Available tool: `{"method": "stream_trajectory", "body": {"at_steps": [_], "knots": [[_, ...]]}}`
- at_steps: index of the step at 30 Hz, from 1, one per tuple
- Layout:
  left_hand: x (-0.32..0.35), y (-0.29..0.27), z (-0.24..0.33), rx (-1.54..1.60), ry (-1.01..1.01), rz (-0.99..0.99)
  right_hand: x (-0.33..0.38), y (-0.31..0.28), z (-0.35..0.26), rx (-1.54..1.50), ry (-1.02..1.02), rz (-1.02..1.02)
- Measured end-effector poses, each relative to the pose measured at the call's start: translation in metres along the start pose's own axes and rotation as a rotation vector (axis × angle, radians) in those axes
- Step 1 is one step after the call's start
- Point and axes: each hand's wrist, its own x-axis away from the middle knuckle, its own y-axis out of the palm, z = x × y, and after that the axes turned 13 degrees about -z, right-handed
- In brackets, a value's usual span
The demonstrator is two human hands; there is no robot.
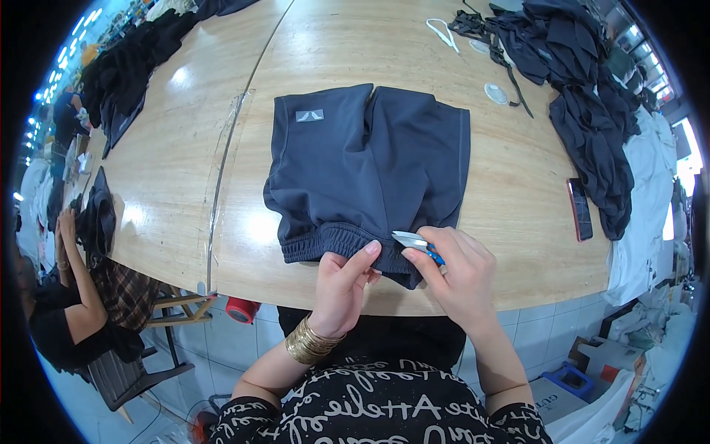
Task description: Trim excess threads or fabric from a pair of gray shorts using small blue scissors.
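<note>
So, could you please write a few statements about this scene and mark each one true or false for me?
1. The right hand holds small snips with a blue handle. True.
2. The left hand holds a second cutting tool. False: it pinches the gathered waistband of the dark shorts.
3. A small light patch sits on the left leg of the shorts as pictured. True.
4. The gold bangles are on the right arm. False: they are on the left arm.
5. The phone lies on the table to the right of the shorts. True.
</note>
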Motion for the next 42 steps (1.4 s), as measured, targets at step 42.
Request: {"method": "stream_trajectory", "body": {"at_steps": [42], "knots": [[0.0039,-0.0011,-0.0017,0.012,0.015,0.015,-0.0002,0.0078,-0.0036,0.113,-0.031,0.022]]}}
